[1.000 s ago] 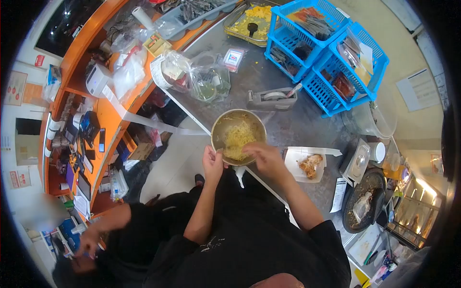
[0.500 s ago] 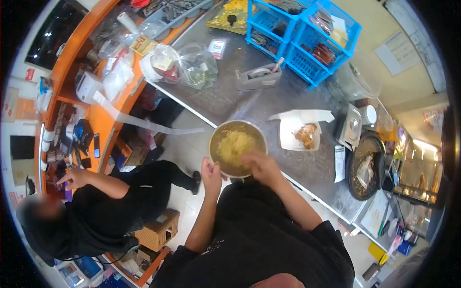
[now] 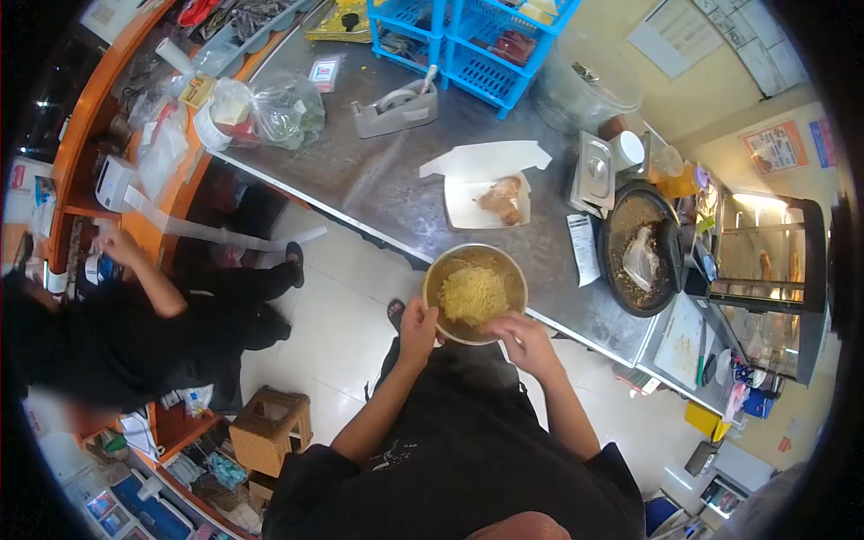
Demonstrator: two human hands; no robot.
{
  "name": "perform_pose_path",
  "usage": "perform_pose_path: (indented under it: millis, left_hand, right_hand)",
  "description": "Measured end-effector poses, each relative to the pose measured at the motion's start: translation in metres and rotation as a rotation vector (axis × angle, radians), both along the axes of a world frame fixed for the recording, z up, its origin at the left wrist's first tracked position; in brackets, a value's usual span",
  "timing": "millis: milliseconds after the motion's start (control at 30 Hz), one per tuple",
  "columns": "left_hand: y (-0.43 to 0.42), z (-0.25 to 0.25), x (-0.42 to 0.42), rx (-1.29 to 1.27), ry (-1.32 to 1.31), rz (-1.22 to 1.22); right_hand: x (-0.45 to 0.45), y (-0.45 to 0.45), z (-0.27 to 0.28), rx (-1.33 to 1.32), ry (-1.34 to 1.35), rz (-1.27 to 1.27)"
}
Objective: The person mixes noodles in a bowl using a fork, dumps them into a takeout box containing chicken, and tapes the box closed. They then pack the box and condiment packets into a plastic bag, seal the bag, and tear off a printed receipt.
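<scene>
A round metal bowl (image 3: pixel 520 279) is held in front of my body at the table's near edge. Yellow food that looks like noodles or rice (image 3: pixel 472 295) fills its middle. My left hand (image 3: pixel 418 333) is closed on the bowl's left rim, thumb at the edge. At the lower right rim, my right hand (image 3: pixel 524 342) has its fingers bent together over the food; what they pinch, if anything, is hidden. Beyond the bowl, an open white takeaway box (image 3: pixel 463 216) holds a piece of brown fried food that looks like chicken (image 3: pixel 500 200).
On the metal table (image 3: pixel 360 184) stand a tape dispenser (image 3: pixel 394 110), blue basket racks (image 3: pixel 490 67) and a steel container (image 3: pixel 594 171). A large dark round pan (image 3: pixel 661 292) and a receipt (image 3: pixel 583 248) lie right. Another person in black (image 3: pixel 135 333) is at the orange counter on the left.
My view has swung right, so the table and box appear further left and higher. Bowl and hands now sit a little nearer me. My right hand has shifted to the bowl's lower rim.
</scene>
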State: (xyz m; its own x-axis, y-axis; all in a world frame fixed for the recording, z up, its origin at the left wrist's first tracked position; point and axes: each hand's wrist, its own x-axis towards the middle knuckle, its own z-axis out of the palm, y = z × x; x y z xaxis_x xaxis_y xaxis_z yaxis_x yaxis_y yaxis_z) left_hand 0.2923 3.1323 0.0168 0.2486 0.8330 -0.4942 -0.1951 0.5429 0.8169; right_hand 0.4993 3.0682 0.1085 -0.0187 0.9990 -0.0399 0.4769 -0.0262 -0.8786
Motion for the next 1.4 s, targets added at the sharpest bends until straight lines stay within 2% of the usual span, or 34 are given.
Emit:
perform_pose_path:
  millis: [100, 133, 233, 300, 333, 433, 467, 567, 600, 733, 833, 867, 933, 967, 1033, 1100, 1133, 1233, 1300, 1400]
  left_hand:
    - [-0.004, -0.012, 0.040, 0.040, 0.025, -0.060]
    - [-0.008, -0.018, 0.051, 0.051, 0.021, -0.066]
    - [-0.009, -0.032, 0.081, 0.123, 0.038, -0.089]
    - [-0.011, -0.037, 0.098, 0.158, 0.084, -0.116]
    - [-0.009, -0.024, 0.103, 0.219, 0.130, -0.131]
    - [-0.009, -0.025, 0.115, 0.191, 0.080, -0.123]
    - [-0.010, -0.025, 0.119, 0.208, 0.105, -0.114]
    - [-0.002, -0.025, 0.132, 0.229, 0.148, -0.083]
    - [-0.003, -0.026, 0.131, 0.207, 0.140, -0.081]
    - [0.000, -0.029, 0.126, 0.239, 0.082, -0.133]
    - [-0.004, -0.031, 0.126, 0.189, 0.128, -0.173]
    - [0.002, -0.029, 0.127, 0.172, 0.164, -0.164]
    - [0.006, -0.047, 0.117, 0.483, 0.298, -0.166]
    - [0.003, -0.046, 0.116, 0.339, 0.204, -0.151]
    - [0.001, -0.042, 0.117, 0.274, 0.191, -0.120]
    - [0.002, -0.044, 0.116, 0.265, 0.105, -0.108]
    - [0.004, -0.040, 0.116, 0.257, 0.118, -0.078]
    - [0.005, -0.046, 0.122, 0.272, 0.091, -0.021]
    - [0.002, -0.053, 0.123, 0.274, 0.069, -0.015]
    - [-0.003, -0.059, 0.124, 0.252, 0.043, -0.014]
  right_hand:
    - [0.034, 0.009, -0.034, 0.075, -0.153, -0.127]
    - [0.046, 0.012, -0.035, 0.018, -0.165, -0.143]
    - [0.079, 0.007, -0.026, 0.221, -0.250, -0.141]
    - [0.106, 0.010, -0.009, 0.244, -0.214, -0.235]
    - [0.119, 0.010, -0.004, 0.257, -0.202, -0.270]
    - [0.144, 0.017, -0.035, 0.081, -0.158, -0.359]
    - [0.140, 0.010, -0.056, -0.078, 0.001, -0.454]
    - [0.122, 0.006, -0.054, 0.047, -0.111, -0.156]
    - [0.120, 0.007, -0.048, 0.029, -0.108, -0.129]
    - [0.145, 0.033, -0.038, 0.047, 0.034, -0.330]
    - [0.130, 0.039, -0.063, -0.028, 0.023, -0.283]
    - [0.124, 0.033, -0.064, 0.002, -0.139, -0.126]
    - [0.115, 0.036, -0.050, 0.038, -0.146, 0.096]
    - [0.116, 0.037, -0.042, 0.029, -0.092, 0.080]
    - [0.130, 0.041, -0.032, 0.145, -0.057, 0.003]
    - [0.140, 0.039, -0.010, 0.074, -0.042, -0.138]
    - [0.149, 0.031, -0.027, 0.000, 0.084, -0.169]
    - [0.125, 0.018, -0.051, 0.136, -0.097, 0.139]
    - [0.116, 0.029, -0.061, 0.150, -0.116, 0.064]
    - [0.117, 0.038, -0.048, 0.163, -0.092, -0.079]
